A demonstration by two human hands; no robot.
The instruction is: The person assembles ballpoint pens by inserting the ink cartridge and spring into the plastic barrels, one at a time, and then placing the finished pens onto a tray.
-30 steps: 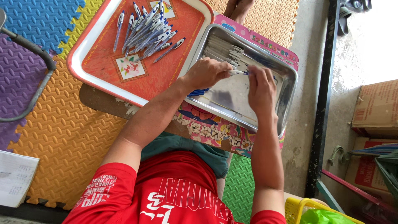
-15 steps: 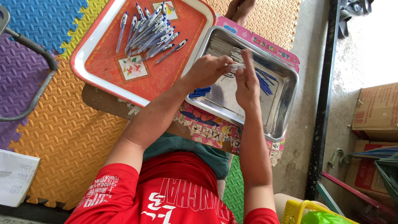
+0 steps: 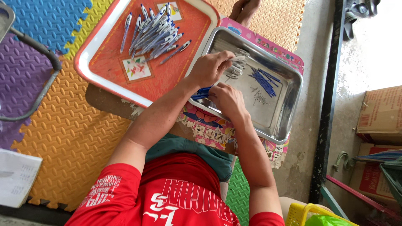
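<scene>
Bare left hand: the left hand (image 3: 211,67) reaches forward over the near-left part of the steel tray (image 3: 289,104), knuckles up and fingers curled shut around a slim pale pen piece (image 3: 239,58) whose end sticks out toward the tray's middle.
Left arm: forearm runs straight up from the red sleeve, crossing the corner of the orange tray (image 3: 104,79).
Bare right hand: the right hand (image 3: 226,99) sits just below the left one at the steel tray's near rim, fingers folded closed on a bundle of blue refills (image 3: 202,92) that pokes out to the left.
Right arm: bent at the elbow, forearm rising steeply from the lap.
Steel tray contents: a loose bunch of blue refills (image 3: 264,79) lies near the middle, a small heap of pale pen parts (image 3: 234,70) just beside the left hand, and tiny specks, too small to tell, between them.
Under the steel tray: a pink patterned board (image 3: 209,127).
Orange tray: a pile of assembled pens (image 3: 157,31) lies at its far end.
Floor: coloured foam mats (image 3: 63,134), orange, purple and blue.
</scene>
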